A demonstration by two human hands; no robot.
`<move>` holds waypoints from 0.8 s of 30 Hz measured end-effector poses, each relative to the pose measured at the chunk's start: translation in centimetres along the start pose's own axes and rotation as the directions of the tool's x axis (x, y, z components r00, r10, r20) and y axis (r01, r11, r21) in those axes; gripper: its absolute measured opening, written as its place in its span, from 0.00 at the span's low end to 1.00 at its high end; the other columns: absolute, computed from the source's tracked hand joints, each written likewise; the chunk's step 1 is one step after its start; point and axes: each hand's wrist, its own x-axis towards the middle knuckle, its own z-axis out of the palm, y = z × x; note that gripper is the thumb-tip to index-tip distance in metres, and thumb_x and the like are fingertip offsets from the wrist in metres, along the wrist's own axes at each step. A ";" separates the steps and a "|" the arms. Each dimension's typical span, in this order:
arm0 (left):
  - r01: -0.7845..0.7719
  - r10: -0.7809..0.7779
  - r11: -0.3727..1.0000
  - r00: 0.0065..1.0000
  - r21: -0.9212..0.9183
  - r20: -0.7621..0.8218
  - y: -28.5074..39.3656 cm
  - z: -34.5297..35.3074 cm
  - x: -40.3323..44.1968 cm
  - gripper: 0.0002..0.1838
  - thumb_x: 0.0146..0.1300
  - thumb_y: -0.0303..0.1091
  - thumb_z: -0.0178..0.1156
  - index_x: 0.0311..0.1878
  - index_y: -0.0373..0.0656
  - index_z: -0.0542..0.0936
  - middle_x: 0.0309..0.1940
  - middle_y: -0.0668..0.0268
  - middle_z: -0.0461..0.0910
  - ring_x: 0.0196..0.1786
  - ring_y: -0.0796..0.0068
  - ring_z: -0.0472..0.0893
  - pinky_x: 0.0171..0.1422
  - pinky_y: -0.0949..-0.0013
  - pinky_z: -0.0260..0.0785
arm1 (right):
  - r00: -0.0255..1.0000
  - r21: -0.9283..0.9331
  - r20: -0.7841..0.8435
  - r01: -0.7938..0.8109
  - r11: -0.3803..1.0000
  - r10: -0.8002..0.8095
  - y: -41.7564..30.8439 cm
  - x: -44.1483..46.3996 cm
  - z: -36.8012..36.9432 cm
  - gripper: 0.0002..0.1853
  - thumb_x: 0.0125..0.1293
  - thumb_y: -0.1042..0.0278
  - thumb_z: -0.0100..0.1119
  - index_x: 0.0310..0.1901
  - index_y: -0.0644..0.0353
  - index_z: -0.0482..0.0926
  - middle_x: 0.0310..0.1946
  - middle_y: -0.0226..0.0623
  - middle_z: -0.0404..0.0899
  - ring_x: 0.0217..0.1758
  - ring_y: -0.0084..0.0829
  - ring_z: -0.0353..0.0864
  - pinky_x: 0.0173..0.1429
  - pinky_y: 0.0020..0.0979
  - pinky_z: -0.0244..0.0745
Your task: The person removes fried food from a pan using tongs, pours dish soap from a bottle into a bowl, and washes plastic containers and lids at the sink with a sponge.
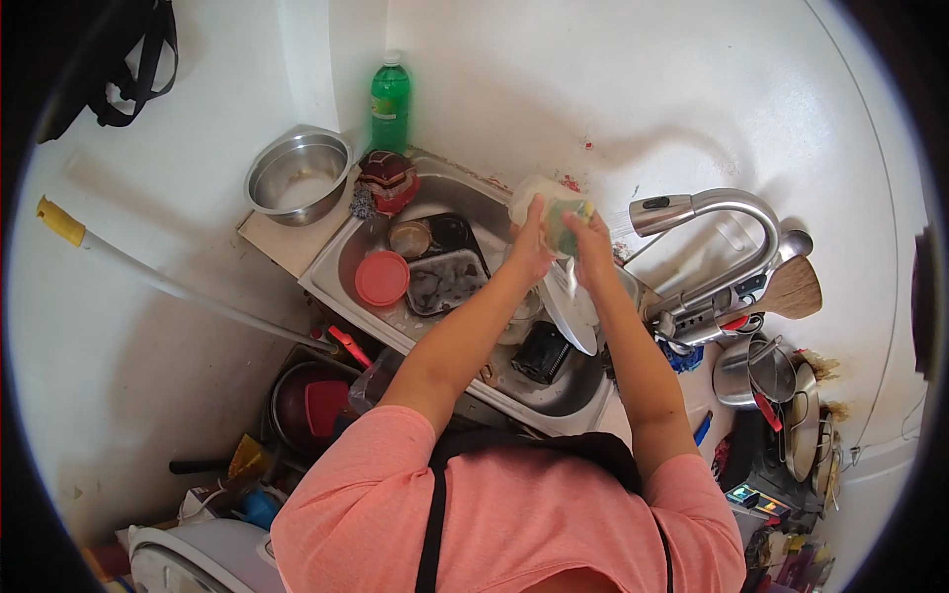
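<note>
Over the sink, my left hand (534, 247) is closed on a pale, translucent plastic container (529, 198), whose exact shape is blurred. My right hand (593, 245) grips a green sponge (561, 225) and presses it against the container. Just to the right, water sprays from the faucet head (660, 212). Below my hands a white plate (568, 314) leans in the sink (415, 331). A black tray (445, 282), a round red lid (382, 278) and a black slotted holder (542, 352) also lie in it.
Left of the sink stand a steel bowl (298, 178), a dark red cloth-like bundle (388, 183) and a green liquid bottle (390, 104). On the right are a utensil rack with a wooden spatula (791, 289) and a steel pot (743, 374). A yellow-tipped pole (178, 272) leans at left.
</note>
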 end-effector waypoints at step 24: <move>0.107 -0.096 0.989 0.989 -0.098 0.116 -3.7 1.2 -0.8 0.31 0.60 0.53 0.58 0.62 0.52 0.63 0.57 0.67 0.71 0.59 0.64 0.72 0.60 0.56 0.67 | 0.948 0.427 -0.132 -0.210 0.880 0.290 -2.9 2.3 1.0 0.15 0.63 0.67 0.52 0.48 0.67 0.73 0.43 0.45 0.78 0.44 0.42 0.79 0.47 0.37 0.77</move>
